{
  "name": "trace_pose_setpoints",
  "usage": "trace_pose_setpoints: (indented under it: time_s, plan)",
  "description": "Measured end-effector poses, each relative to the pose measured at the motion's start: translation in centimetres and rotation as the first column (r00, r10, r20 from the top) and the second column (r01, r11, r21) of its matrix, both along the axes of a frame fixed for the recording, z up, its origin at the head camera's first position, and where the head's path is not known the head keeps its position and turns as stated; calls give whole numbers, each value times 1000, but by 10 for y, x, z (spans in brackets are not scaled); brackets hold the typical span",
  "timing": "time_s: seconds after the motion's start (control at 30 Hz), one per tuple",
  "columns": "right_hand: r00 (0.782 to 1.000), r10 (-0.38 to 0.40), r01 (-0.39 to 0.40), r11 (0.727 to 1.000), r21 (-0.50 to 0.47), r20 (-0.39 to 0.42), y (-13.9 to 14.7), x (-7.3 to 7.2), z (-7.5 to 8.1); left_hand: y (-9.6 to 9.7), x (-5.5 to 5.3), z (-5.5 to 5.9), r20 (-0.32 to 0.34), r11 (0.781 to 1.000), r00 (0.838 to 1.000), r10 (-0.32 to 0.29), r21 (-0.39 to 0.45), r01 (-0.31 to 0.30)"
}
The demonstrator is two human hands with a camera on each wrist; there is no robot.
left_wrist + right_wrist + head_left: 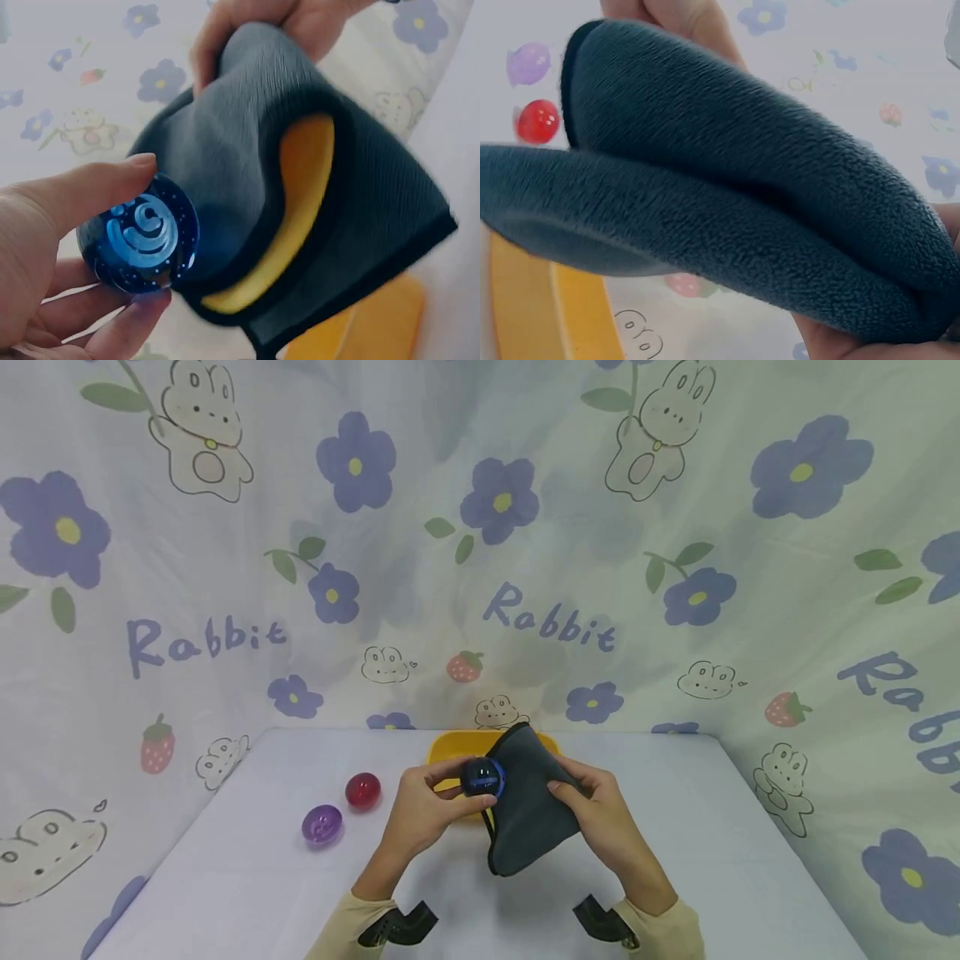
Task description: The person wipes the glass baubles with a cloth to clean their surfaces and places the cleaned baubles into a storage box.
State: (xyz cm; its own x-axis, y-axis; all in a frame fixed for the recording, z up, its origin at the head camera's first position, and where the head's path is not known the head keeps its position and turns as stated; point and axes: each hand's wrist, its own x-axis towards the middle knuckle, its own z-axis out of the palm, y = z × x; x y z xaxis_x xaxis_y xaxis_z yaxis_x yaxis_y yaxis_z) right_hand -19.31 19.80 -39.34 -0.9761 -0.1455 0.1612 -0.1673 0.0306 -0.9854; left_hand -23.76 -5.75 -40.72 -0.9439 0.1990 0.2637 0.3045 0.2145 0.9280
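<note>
A dark blue shiny ball [480,777] is pinched between the thumb and fingers of my left hand [418,810]. In the left wrist view the ball [150,232] shows a light blue swirl and small dots. My right hand [603,810] grips a grey cloth [536,806] with black edging, bunched at its right side. The cloth hangs folded right beside the ball, over the table. Its near folds hide most of the right hand in the right wrist view, where the cloth [705,150] looks fuzzy. Yellow shows between its edges in the left wrist view.
Behind the hands stands a yellow container [453,745], partly covered by the cloth. To the left on the white table [225,877] lie a red ball [363,792] and a purple, glossy round piece [322,825]. A rabbit-and-flower printed curtain [420,568] surrounds the table.
</note>
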Motion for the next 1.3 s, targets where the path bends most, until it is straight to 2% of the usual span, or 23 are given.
trace_pose_setpoints:
  time_s: [0.17, 0.3, 0.43, 0.57, 0.77, 1.07, 1.3]
  plan:
    - [999, 41, -39, 985, -170, 7, 10, -4, -1, -5, -10, 8, -48, 999, 998, -27, -19, 26]
    - [999, 26, -20, 973, -231, 20, 17, -6, -1, -7, -18, 11, -70, 998, 996, -47, -43, 44]
    - [1000, -1, 10, 955, -296, 29, 25, -8, 1, -9, -27, 12, -65, 997, 997, -41, -64, 36]
    - [1000, -16, 19, 924, -382, 9, 34, -7, 4, -10, -36, 9, -42, 997, 999, -26, -69, 23]
    - [1000, -1, -3, 880, -474, -8, 43, -6, 6, -14, -49, -2, -18, 997, 1000, 0, -83, -2]
    - [1000, -26, 31, 852, -523, 18, 49, -4, 6, -16, -68, -27, 28, 998, 999, -28, -57, 30]
    - [997, -62, 73, 822, -565, 38, 51, -4, 8, -16, -76, -41, 80, 996, 997, 2, -86, 5]
